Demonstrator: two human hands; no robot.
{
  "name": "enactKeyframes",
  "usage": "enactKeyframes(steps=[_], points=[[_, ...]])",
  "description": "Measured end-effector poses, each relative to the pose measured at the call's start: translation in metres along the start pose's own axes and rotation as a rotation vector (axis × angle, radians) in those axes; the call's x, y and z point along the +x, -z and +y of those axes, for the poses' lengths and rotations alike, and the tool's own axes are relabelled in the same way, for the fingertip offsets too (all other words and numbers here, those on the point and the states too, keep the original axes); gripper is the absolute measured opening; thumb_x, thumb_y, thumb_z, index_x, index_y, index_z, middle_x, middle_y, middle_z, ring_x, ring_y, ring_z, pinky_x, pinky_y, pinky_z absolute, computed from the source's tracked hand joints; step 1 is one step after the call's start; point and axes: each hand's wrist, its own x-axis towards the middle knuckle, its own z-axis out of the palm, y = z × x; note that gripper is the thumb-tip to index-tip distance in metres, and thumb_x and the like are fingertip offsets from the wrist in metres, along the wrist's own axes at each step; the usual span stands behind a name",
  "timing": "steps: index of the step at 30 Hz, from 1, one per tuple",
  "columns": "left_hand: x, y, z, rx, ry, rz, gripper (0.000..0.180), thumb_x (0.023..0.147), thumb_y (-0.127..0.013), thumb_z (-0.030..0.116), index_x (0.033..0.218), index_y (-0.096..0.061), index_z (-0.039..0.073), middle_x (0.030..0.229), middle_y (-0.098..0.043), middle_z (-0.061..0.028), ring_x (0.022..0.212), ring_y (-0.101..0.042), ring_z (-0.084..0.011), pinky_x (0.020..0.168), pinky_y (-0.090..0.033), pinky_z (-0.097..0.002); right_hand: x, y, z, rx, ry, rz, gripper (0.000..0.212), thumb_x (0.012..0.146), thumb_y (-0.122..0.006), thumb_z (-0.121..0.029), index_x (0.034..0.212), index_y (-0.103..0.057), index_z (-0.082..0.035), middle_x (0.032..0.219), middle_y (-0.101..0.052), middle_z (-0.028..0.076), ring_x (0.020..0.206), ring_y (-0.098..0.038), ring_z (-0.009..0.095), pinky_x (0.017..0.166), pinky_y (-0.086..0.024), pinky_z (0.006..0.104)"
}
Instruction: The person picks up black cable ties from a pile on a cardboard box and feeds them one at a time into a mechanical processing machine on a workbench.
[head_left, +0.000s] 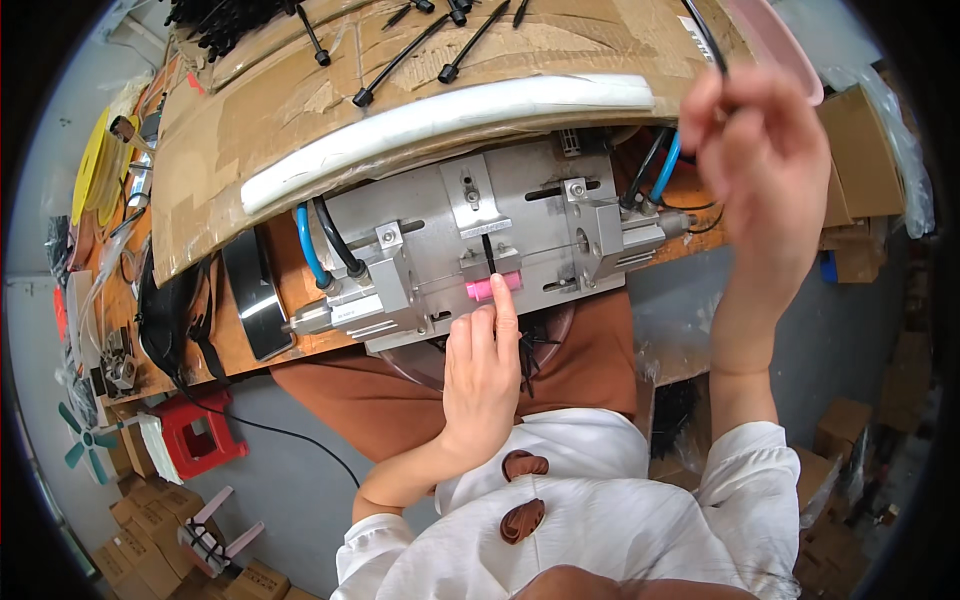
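My left hand [480,375] reaches up to a metal clamping fixture [430,262], index finger stretched out onto a small pink piece [481,289]. Its other fingers curl loosely and hold nothing I can see. A thin black rod [488,247] lies in the fixture's middle, running down to the pink piece beside my fingertip. My right hand [765,165], smeared by motion, is raised at the right, above the fixture's end. Its fingers are closed on a thin black rod [706,38] that slants up out of the frame.
Cardboard [230,150] with a white foam strip [450,125] covers the bench behind the fixture; several black rods with caps [405,60] lie there. Blue tubes [310,245] run to the fixture. A phone [257,295] lies left, near a red stool [200,435]. A bowl [405,365] of black pieces sits below.
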Motion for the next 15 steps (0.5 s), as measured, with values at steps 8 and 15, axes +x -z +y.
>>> enactKeyframes(steps=[8, 15], points=[[0.109, 0.079, -0.037, -0.042, -0.126, 0.318, 0.036, 0.08, -0.06, -0.003, 0.113, -0.062, 0.01, 0.098, -0.053, -0.013, 0.093, -0.049, -0.03, 0.086, -0.039, -0.0404, -0.139, -0.071, 0.046, -0.786, 0.125, -0.101, 0.056, 0.072, -0.073, 0.001, 0.124, -0.053, 0.006, 0.078, -0.065, 0.012, 0.054, -0.059, 0.017, 0.048, -0.046, 0.029], [0.171, 0.105, -0.092, -0.169, -0.26, 0.021, 0.015, 0.088, -0.055, 0.005, 0.101, -0.061, 0.002, 0.091, -0.057, -0.009, 0.08, -0.054, -0.0204, 0.078, -0.044, -0.0306, -0.149, -0.093, 0.077, -0.816, 0.047, -0.233, 0.064, 0.074, -0.072, -0.004, 0.132, -0.046, 0.006, 0.07, -0.061, 0.006, 0.055, -0.059, 0.014, 0.048, -0.045, 0.0285]])
